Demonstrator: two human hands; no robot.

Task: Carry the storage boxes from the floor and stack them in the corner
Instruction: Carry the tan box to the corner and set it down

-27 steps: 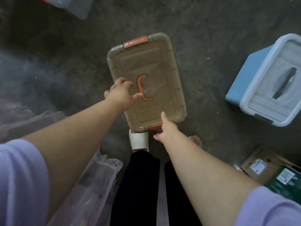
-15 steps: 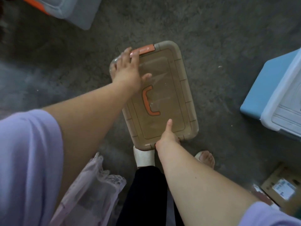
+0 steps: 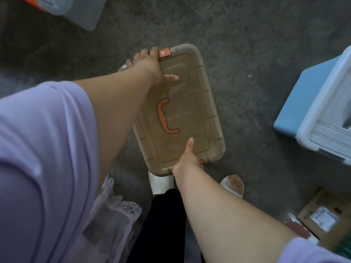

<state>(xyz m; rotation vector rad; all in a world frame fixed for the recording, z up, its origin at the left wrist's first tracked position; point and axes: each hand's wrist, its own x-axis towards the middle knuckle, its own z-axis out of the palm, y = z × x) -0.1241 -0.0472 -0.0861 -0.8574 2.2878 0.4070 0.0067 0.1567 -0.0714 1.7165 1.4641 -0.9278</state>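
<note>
Seen from the head camera, the brown storage box [image 3: 180, 111] sits mid-frame over the concrete floor [image 3: 247, 44], just ahead of the person's feet (lifted or resting, I cannot tell). The left hand [image 3: 150, 63] grips its 11 o'clock corner, fingers curled over the rim, thumb on the lid. The right hand [image 3: 187, 160] grips the 6 o'clock edge, thumb flat on top, fingers hidden beneath. A blue box [image 3: 303, 114] stands at 3 o'clock.

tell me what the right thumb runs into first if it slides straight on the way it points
Likely only bare lid: the right hand rests its thumb on the translucent brown plastic storage box, aimed just right of the orange lid handle, a near miss.
</note>
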